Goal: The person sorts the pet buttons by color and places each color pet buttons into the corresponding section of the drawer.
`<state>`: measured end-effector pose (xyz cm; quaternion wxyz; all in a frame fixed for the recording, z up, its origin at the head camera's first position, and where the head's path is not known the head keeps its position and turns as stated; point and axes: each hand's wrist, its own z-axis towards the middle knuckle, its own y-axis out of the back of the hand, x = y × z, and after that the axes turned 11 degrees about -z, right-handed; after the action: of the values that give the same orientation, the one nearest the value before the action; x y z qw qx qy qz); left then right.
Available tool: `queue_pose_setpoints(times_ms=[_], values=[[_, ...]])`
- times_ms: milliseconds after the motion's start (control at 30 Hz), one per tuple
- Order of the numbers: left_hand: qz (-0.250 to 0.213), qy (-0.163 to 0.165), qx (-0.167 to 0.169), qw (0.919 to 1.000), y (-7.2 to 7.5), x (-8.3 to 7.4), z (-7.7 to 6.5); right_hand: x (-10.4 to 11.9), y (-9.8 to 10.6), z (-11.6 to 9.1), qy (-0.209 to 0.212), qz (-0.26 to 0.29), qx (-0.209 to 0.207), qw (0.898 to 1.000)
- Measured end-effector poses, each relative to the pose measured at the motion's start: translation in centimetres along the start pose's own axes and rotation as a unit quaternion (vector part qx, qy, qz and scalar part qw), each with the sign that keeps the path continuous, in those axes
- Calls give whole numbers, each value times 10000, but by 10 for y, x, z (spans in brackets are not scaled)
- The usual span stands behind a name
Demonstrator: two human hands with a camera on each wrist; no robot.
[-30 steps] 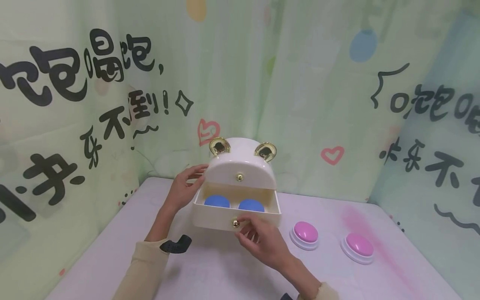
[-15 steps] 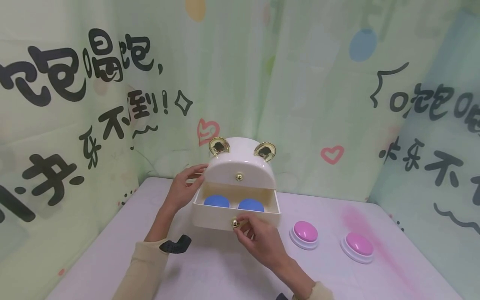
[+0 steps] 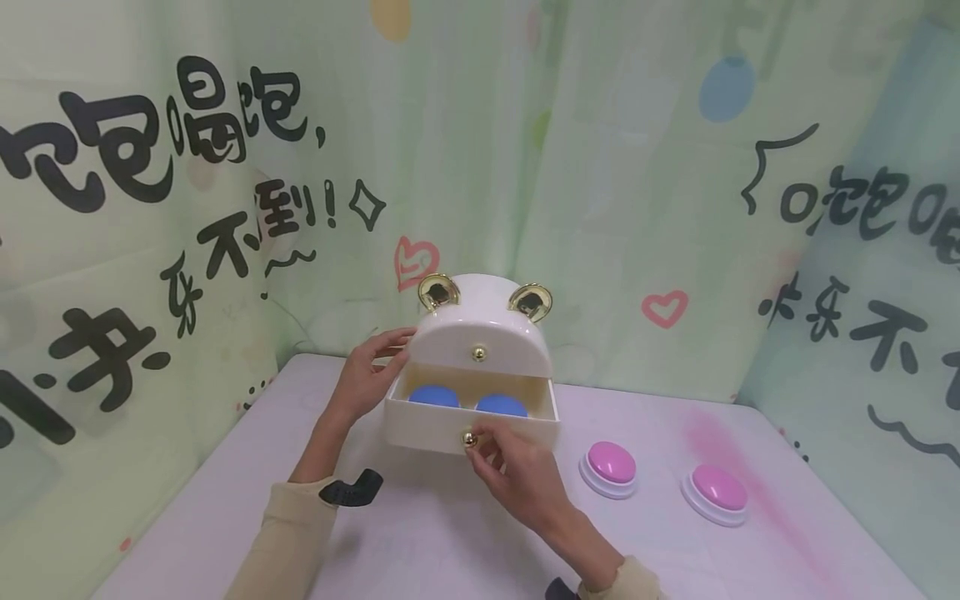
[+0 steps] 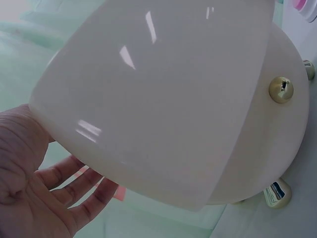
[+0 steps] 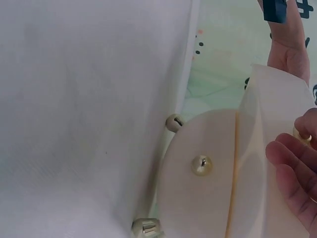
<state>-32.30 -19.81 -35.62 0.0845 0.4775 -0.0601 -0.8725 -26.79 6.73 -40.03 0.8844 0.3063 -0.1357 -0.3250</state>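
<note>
A white rounded two-drawer box (image 3: 480, 329) with gold ear-like ornaments (image 3: 532, 303) stands on the table. Its lower drawer (image 3: 427, 427) is pulled out, with two blue rounded objects (image 3: 502, 406) inside; their lower parts are hidden by the drawer front. My right hand (image 3: 521, 475) pinches the gold knob (image 3: 469, 439) of this drawer between thumb and fingers. On the box's left side rests my left hand (image 3: 367, 375), its fingers spread along the wall, as the left wrist view shows too. The upper drawer, with its own gold knob (image 3: 479, 354), is closed.
Two pink push buttons (image 3: 612, 463) on white bases sit on the table right of the box. Behind and to both sides hangs a pale green curtain (image 3: 600, 208) with dark lettering and hearts. The white table (image 3: 420, 533) extends toward me.
My right hand has moved slightly back toward the box with the knob, and the lower drawer has slid in a little. The left hand has stayed in place.
</note>
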Motion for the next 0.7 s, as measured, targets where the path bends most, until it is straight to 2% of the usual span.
queue_pose_setpoints(times_ms=[133, 333, 700], values=[[-59, -33, -1, 10000, 0, 1, 1, -5, -4, 4, 29, -122, -56, 9999], [9, -10, -14, 10000, -1, 3, 2, -11, -9, 9, -209, -174, 89, 9996], [40, 60, -26, 10000, -1, 3, 1, -18, -15, 16, -588, 89, 311, 9977]])
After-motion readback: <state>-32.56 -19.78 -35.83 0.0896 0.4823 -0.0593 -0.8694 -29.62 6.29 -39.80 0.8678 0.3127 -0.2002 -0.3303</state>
